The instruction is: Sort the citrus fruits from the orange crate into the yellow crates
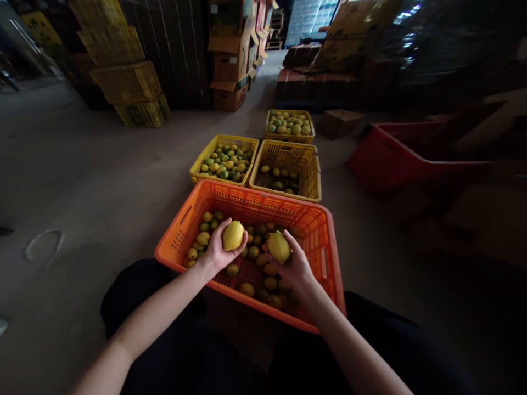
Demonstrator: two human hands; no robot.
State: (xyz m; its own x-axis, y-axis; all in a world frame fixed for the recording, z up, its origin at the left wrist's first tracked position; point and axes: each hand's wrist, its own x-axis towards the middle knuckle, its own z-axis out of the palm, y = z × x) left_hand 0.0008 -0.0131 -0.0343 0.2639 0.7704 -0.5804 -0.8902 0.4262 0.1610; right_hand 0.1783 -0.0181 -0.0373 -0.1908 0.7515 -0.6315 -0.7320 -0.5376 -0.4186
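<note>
Above the orange plastic crate (333, 249), my left hand (214, 253) is closed round a yellow lemon (233, 236). A second, slightly greener lemon (279, 247) rests in the curled fingers of my right hand (297, 267), level with the first and a short way to its right. Below both hands, several yellow and green lemons (247, 289) lie loose on the crate's bottom; my hands and forearms hide some of them. The crate stands between my knees.
Beyond it stand a yellow crate (197, 171) full of lemons, another yellow crate (316, 175) with several, and a full one (312, 134) farther back. Stacked yellow crates (127, 82) are at left, cardboard boxes (228, 66) behind, a red bin (387, 162) at right.
</note>
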